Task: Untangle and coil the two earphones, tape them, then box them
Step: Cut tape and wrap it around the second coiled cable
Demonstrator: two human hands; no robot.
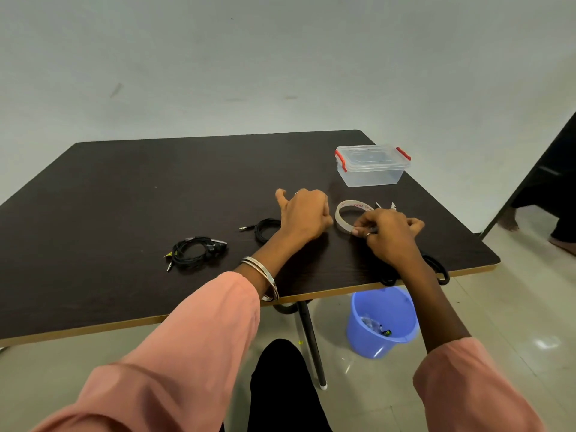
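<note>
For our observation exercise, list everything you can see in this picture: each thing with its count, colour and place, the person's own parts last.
table: one, dark brown, filling the middle
coiled earphone: one, black, left of the hands
second earphone: one, black, partly behind the left hand
tape roll: one, whitish, between the hands
storage box: one, clear with red clips, lid on, far right corner
scissors: one, mostly hidden, beyond the right hand
black loops: number unclear, near table edge by the right forearm
bucket: one, blue, on the floor under the table
bangles: silver, left wrist
left hand: curled, grip unclear
right hand: pinches the tape roll
</note>
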